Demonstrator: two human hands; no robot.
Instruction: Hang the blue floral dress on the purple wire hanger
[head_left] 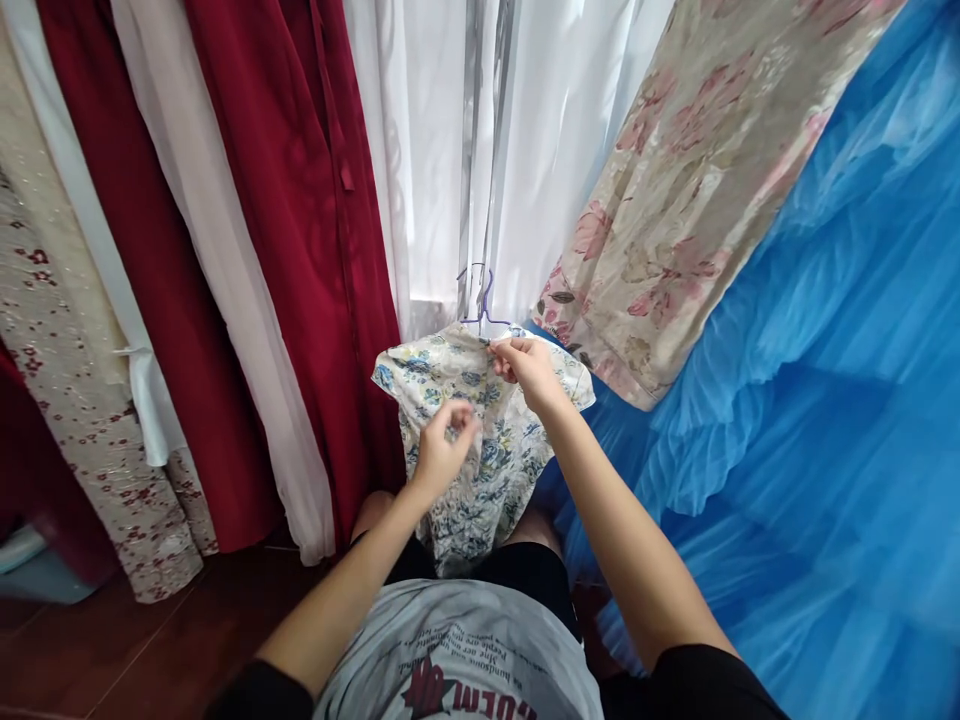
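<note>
A short-sleeved white dress (510,440) with blue and yellow flowers hangs in front of me from a thin purple hanger (487,300). Its lower part drops between my knees, where its end is hidden. My right hand (525,368) pinches the dress at the middle of the neckline, just under the hanger. Lower and to the left, my left hand (446,445) is in front of the dress, its fingers curled toward the thumb. Blur on those fingertips hides what, if anything, they hold.
White curtain-like cloth (435,150) hangs behind the hanger. Long red dresses (277,200) and pale ones hang at left; a pink-flowered dress (667,240) and a ruffled blue gown (810,430) at right. A grey-blue tub (52,570) stands on the brown tiled floor (172,640).
</note>
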